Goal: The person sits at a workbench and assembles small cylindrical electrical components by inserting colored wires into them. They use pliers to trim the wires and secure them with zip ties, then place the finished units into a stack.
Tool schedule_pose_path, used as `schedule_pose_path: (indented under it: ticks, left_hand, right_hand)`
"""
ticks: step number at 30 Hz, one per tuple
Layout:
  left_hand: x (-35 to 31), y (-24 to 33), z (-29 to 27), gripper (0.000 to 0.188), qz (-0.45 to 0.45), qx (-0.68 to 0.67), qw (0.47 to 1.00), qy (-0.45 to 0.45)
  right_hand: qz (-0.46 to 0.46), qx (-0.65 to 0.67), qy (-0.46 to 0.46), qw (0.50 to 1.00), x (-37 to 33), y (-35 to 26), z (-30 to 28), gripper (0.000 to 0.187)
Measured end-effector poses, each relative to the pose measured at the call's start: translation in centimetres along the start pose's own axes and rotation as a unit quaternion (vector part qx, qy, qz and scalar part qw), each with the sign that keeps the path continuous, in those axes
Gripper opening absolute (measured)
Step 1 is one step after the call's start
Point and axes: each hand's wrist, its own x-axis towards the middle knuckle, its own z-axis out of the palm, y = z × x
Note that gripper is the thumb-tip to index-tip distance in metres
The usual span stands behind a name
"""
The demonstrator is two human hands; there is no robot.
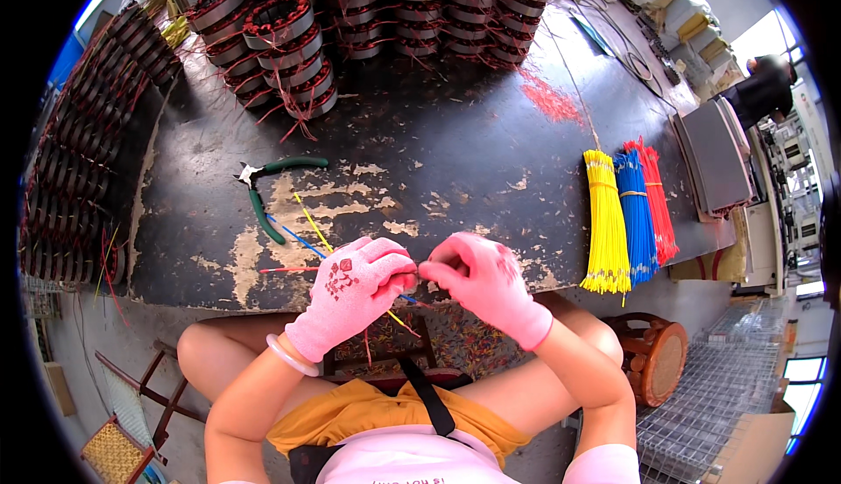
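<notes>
Pink knitted gloves cover both my hands, which meet above the near edge of the table. My left hand (349, 289) is closed around a yellow wire (312, 221), a blue wire (295, 236) and a red wire (285, 270). Their ends stick out on both sides of the fist. Fingertip to fingertip with it, my right hand (491, 281) is pinched closed; what lies between its fingers is too small to make out. Green-handled cutting pliers (264, 214) rest on the table, jaws apart, beyond my left hand.
Stacks of motor stators (293, 46) with red leads line the table's back, and more stators (74, 164) stand at the left. Bundled yellow wires (605, 226), blue wires (636, 212) and red wires (659, 208) lie at the right. Red scraps (552, 98) are scattered farther back. A wooden stool (653, 361) stands below.
</notes>
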Motion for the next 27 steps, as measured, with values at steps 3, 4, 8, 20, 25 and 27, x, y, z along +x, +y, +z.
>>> schedule_pose_path:
  ticks: [3, 4, 8, 20, 25, 27]
  left_hand:
    - [0.0, 0.1, 0.2, 0.014, -0.004, -0.004, 1.000, 0.002]
    - [0.0, 0.1, 0.2, 0.014, -0.002, -0.002, 1.000, 0.003]
    - [0.2, 0.0, 0.1, 0.013, 0.010, 0.010, 1.000, -0.002]
    - [0.2, 0.0, 0.1, 0.016, 0.011, 0.008, 1.000, -0.003]
    - [0.2, -0.1, 0.0, 0.015, 0.006, 0.007, 1.000, -0.007]
    - [0.0, -0.1, 0.1, 0.014, 0.000, 0.002, 1.000, -0.005]
  right_hand:
    - [-0.287, -0.241, 0.203, 0.904, -0.2, 0.5, 0.6, 0.020]
    - [-0.279, -0.249, 0.173, 0.911, -0.3, 1.1, 1.1, 0.020]
    - [0.232, 0.289, -0.165, 0.914, -0.1, 1.1, 0.7, 0.026]
    - [-0.275, -0.214, -0.016, 0.937, 0.9, 1.2, -0.5, 0.015]
    - [0.208, 0.321, -0.167, 0.909, 0.7, 1.5, 0.5, 0.024]
    - [0.164, 0.189, -0.128, 0.960, 0.3, -0.1, -0.1, 0.023]
